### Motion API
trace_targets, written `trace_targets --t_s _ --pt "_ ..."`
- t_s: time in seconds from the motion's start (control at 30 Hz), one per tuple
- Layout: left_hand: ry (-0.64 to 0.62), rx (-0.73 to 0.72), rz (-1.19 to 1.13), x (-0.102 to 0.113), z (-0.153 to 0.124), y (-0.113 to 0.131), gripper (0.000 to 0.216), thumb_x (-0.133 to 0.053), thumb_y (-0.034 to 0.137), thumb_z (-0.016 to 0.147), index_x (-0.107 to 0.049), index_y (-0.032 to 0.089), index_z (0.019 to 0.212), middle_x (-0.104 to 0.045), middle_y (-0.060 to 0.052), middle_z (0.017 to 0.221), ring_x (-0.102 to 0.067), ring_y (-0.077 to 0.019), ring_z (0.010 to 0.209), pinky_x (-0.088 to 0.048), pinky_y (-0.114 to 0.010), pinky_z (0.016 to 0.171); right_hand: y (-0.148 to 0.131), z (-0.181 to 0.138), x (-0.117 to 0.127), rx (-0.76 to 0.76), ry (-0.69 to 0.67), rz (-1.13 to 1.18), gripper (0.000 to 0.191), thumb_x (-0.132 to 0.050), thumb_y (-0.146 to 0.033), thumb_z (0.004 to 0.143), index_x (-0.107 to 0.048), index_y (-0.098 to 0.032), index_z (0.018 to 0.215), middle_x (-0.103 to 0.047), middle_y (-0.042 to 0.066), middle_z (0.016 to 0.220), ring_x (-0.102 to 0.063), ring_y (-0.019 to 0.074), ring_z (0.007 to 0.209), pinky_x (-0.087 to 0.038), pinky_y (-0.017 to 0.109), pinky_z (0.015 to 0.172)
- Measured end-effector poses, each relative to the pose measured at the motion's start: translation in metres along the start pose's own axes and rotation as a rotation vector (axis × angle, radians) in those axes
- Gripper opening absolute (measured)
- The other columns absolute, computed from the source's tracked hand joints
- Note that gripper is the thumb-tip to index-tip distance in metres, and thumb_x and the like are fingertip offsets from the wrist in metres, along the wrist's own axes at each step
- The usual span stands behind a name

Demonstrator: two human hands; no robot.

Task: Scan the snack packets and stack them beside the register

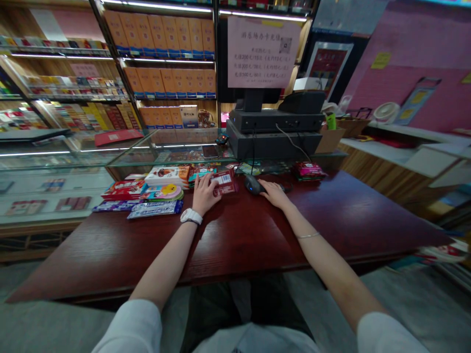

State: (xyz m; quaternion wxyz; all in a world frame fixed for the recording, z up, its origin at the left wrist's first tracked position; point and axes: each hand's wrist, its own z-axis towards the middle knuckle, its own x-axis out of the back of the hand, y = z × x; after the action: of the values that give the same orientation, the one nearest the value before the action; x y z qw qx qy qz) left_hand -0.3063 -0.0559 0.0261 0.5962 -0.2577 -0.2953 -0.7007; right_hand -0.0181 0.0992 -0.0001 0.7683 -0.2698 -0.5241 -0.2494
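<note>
My left hand point(205, 194), with a white watch on its wrist, grips the left end of a dark red snack packet point(225, 182) whose barcode label faces up. To the right of the packet, a black barcode scanner point(252, 185) with a small blue light lies low over the table. My right hand point(274, 193) is closed around its handle; the fingertips are partly hidden. Left of my left hand are blue-and-white snack packets point(156, 208), a duck-decorated package point(165, 191), a red package point(125, 189) and a white-and-orange box point(167, 175).
The dark red wooden table point(235, 245) fills the foreground. Behind it are a glass counter point(172, 142) and a black cash register point(275, 139) with a paper price sign point(262, 54). Pink-and-red packets point(308, 170) lie at the back right. Orange boxes point(165, 37) line the shelves.
</note>
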Motion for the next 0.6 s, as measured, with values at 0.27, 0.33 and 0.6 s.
trace_targets --t_s 0.27,0.33,0.6 --pt "0.017 -0.003 0.029 -0.002 -0.001 -0.004 0.029 -0.07 0.03 0.073 -0.061 0.023 0.1 -0.052 -0.013 0.143 -0.045 -0.0317 0.135 -0.016 -0.056 0.123 -0.006 -0.002 0.002 0.001 0.042 -0.077 0.053 -0.047 -0.032 0.095 -0.041 -0.019 0.146 -0.055 0.013 0.142 -0.058 0.0307 0.116 -0.046 0.045 0.096" --pt "0.021 0.005 0.034 0.0 -0.001 -0.004 0.029 -0.069 0.029 0.073 -0.061 0.023 0.099 -0.052 -0.013 0.143 -0.046 -0.0314 0.135 -0.017 -0.056 0.123 -0.008 -0.002 0.005 0.003 0.068 -0.099 0.054 -0.045 -0.032 0.096 -0.038 -0.018 0.148 -0.056 0.014 0.141 -0.059 0.031 0.113 -0.047 0.044 0.094" --pt "0.043 0.012 0.036 0.002 -0.001 -0.006 0.028 -0.069 0.029 0.073 -0.061 0.023 0.098 -0.051 -0.013 0.144 -0.048 -0.0321 0.133 -0.019 -0.057 0.122 -0.027 -0.001 0.022 0.076 0.283 -0.116 0.066 -0.038 -0.039 0.099 -0.016 -0.013 0.156 -0.06 0.018 0.133 -0.061 0.0309 0.108 -0.049 0.043 0.09"
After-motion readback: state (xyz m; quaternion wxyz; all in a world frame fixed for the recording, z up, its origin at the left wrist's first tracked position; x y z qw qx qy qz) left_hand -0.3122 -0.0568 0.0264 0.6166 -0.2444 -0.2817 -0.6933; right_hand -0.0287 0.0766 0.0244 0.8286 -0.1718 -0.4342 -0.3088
